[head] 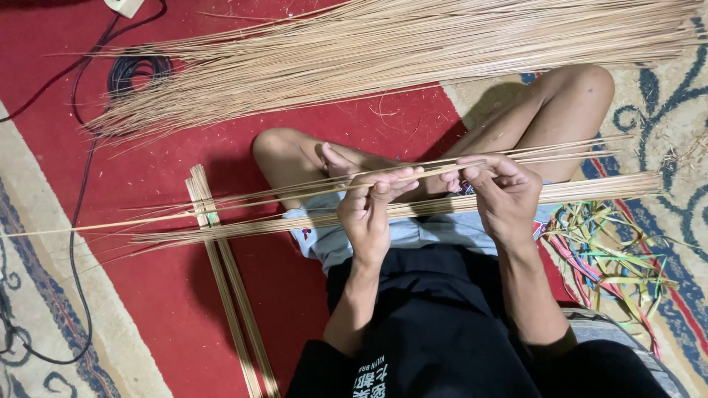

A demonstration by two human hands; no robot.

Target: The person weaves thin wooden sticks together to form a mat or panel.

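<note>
My left hand [369, 206] and my right hand [498, 188] are raised over my lap, both pinching a small handful of long thin tan sticks [243, 197] that run left to right. The sticks fan out past both hands. Under them a thicker bundle of the same sticks [597, 188] lies across my crossed legs, reaching from the red carpet on the left to the patterned rug on the right.
A large heap of thin sticks [383, 51] lies across the top. Flat bamboo slats [225, 287] rest on the red carpet [162, 295]. Coloured plastic strips [612, 258] lie at the right. Black cables [133, 74] trail at the left.
</note>
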